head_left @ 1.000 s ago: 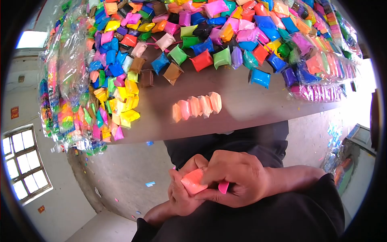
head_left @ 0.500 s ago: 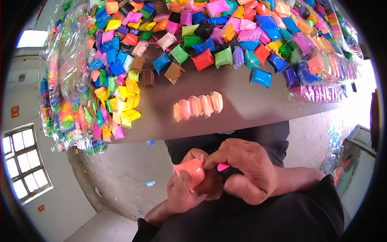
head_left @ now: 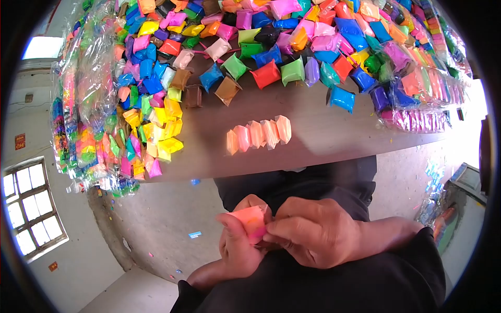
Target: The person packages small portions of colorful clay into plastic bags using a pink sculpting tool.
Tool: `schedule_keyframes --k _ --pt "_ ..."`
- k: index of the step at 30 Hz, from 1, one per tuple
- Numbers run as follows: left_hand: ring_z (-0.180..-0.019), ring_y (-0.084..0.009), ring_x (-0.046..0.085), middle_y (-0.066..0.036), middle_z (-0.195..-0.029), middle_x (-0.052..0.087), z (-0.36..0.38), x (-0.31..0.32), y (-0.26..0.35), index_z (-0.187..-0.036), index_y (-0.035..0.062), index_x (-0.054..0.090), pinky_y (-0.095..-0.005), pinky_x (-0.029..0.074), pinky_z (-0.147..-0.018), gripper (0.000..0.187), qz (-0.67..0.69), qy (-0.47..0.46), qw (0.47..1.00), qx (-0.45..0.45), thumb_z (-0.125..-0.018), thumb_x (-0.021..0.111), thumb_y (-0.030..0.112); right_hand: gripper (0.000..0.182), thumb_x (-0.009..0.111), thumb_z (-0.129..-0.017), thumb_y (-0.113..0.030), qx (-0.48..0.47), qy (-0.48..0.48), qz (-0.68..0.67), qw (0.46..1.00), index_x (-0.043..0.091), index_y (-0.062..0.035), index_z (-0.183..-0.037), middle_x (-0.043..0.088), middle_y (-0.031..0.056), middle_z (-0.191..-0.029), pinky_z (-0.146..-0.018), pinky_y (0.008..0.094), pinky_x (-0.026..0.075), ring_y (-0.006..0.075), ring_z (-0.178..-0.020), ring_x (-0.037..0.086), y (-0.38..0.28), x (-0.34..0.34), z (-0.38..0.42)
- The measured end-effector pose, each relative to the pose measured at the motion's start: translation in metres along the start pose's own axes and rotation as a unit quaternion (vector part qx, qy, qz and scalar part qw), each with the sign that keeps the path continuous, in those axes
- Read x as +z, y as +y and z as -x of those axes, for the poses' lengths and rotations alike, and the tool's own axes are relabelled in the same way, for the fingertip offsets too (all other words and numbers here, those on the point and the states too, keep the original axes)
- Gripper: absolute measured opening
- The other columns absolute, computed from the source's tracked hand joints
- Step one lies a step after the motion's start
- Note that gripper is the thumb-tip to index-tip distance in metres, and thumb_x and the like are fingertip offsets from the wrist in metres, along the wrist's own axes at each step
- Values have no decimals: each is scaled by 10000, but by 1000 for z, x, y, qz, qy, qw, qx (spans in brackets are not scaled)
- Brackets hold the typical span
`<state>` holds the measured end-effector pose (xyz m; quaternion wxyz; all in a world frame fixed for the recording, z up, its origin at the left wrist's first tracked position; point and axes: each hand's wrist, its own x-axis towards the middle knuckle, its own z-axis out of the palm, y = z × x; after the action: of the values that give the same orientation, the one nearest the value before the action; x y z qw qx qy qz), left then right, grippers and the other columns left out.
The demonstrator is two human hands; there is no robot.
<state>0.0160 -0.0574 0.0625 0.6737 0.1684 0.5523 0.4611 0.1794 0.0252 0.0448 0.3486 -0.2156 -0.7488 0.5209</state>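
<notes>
My left hand (head_left: 239, 245) is closed around a salmon-orange plastic packet (head_left: 247, 217), with the thumb along its left side. My right hand (head_left: 315, 232) is pinched at the packet's lower right side. A small bright pink piece (head_left: 254, 236) shows against the packet beside my right fingertips; its kind cannot be made out. Both hands are above my lap, just in front of the table edge. On the table beyond them, several similar salmon-orange packets (head_left: 257, 134) stand side by side in a short row.
A large heap of packets in many colours (head_left: 266, 74) covers the far part of the table (head_left: 209, 156). Clear plastic bags of packets lie at left (head_left: 94, 88) and right (head_left: 430, 86). Small scraps (head_left: 194, 235) are on the floor.
My right hand has moved left and closed in against the packet, bringing the pink piece to it. The left hand has tilted the packet slightly.
</notes>
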Motion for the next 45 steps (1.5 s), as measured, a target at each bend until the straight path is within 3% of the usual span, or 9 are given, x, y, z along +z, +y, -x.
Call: schedule_keyframes --k 4,17,23,28,35,38,41,44,45 --pt "-663 -86 430 -4 -819 485 0 1 -2 -1045 77 486 -240 353 -575 814 -17 34 999 22 -932 233 842 287 788 -813 33 -27 -3 -36 999 610 11 -1037 621 135 -795 -481 333 502 265 -603 637 1 1 -1" --pt "-654 -88 427 2 -788 476 2 1 2 -1026 83 496 -246 350 -577 835 -51 36 998 -19 -914 223 864 257 764 -826 59 -24 50 -55 997 609 10 -1025 619 132 -758 -463 321 467 263 -595 630 2 4 -2" --pt "-654 -104 435 -10 -784 497 1 2 2 -1014 63 504 -251 355 -575 829 18 2 1000 1 -931 235 843 249 768 -831 50 -17 46 -48 998 609 5 -1017 609 122 -732 -454 328 455 267 -568 616 0 3 -3" --pt "-641 -98 430 -7 -777 494 2 3 5 -1000 56 516 -255 361 -579 831 -71 35 997 8 -931 249 840 248 771 -834 44 -19 52 -55 997 608 2 -1015 601 124 -732 -455 337 452 273 -562 608 -2 1 -6" --pt "-623 -84 409 8 -746 483 -4 5 2 -995 51 518 -247 325 -565 808 -46 40 997 43 -958 246 811 248 768 -836 42 2 13 -46 999 606 -2 -1018 603 124 -736 -469 341 467 274 -573 617 -3 -1 -4" --pt "-612 -86 404 6 -736 479 1 0 2 -983 49 521 -249 328 -566 791 -48 -11 999 14 -977 241 789 240 767 -842 31 11 56 -37 998 609 -7 -1018 608 124 -744 -477 348 475 281 -574 620 -3 -1 -8" --pt "-601 -89 401 3 -728 475 -1 1 -6 -968 52 514 -252 332 -567 769 -137 30 987 78 -990 242 771 226 760 -848 23 16 30 -45 998 611 -9 -1016 618 124 -749 -494 343 491 282 -586 636 -5 -1 -5" --pt "-568 -93 387 -5 -680 464 -6 8 -2 -972 51 521 -252 316 -551 758 -4 59 997 46 -1001 242 755 176 727 -896 8 14 -14 -56 998 599 -2 -1017 630 124 -748 -518 322 504 266 -598 654 -4 -2 -5" --pt "-554 -97 377 -9 -657 456 -5 6 -2 -972 50 523 -255 307 -544 758 44 30 998 17 -1003 241 752 133 690 -930 6 30 31 -65 997 590 5 -1018 639 113 -754 -531 307 506 236 -607 662 -5 -5 -8"
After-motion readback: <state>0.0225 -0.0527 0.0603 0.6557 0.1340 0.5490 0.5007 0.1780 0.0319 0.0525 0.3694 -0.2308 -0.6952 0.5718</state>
